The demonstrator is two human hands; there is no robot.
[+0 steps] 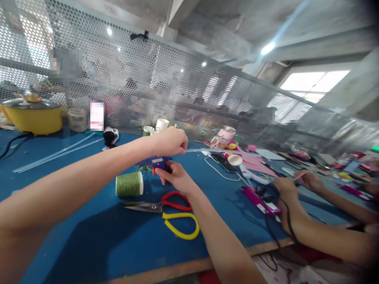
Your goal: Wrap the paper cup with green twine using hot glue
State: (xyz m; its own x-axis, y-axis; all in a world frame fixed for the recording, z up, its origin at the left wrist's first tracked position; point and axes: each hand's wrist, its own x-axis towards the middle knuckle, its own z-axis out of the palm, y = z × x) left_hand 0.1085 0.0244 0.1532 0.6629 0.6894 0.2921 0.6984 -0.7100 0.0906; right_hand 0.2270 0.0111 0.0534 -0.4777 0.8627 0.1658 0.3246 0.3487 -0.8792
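My left hand (173, 141) reaches across, closed on a long clear glue stick (219, 150) that sticks out to the right. Just below it, my right hand (174, 175) is wrapped round the handle of a blue glue gun (158, 161) with an orange trigger. My left forearm hides part of the gun, and whether the stick sits inside it I cannot tell. A spool of green thread (129, 184) lies on its side nearby. In front of my right hand, scissors (148, 206) with one red and one yellow handle rest on the blue table (97, 236).
Two more glue sticks (59, 152) lie at the left, near a yellow electric pot (34, 116), a jar (77, 119) and a propped phone (97, 116). A perforated metal screen (177, 86) stands behind. At the right are a co-worker's hands (286, 187) and a purple glue gun (259, 201) with cords.
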